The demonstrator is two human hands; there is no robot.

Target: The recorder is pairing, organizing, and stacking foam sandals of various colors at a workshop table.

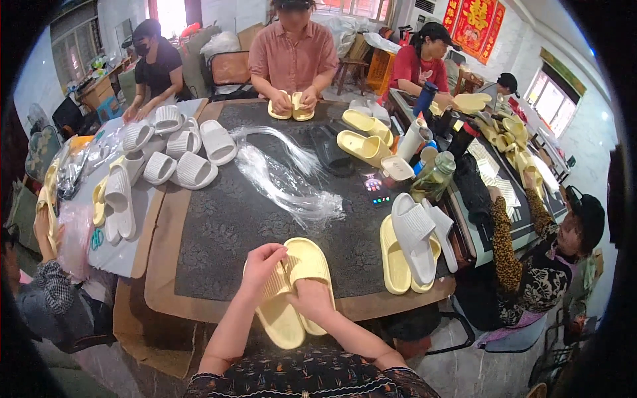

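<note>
Both my hands hold a pair of pale yellow slide sandals pressed together at the near edge of the dark table. My left hand grips the left sandal's top strap. My right hand clasps the right sandal lower down, near its middle. The heels hang over the table's wooden rim toward me.
Clear plastic bags lie mid-table. White slides pile at the left, a white and yellow stack at the right, more yellow ones beyond. A phone, a jar and cups stand right. Several people sit around; one opposite holds yellow sandals.
</note>
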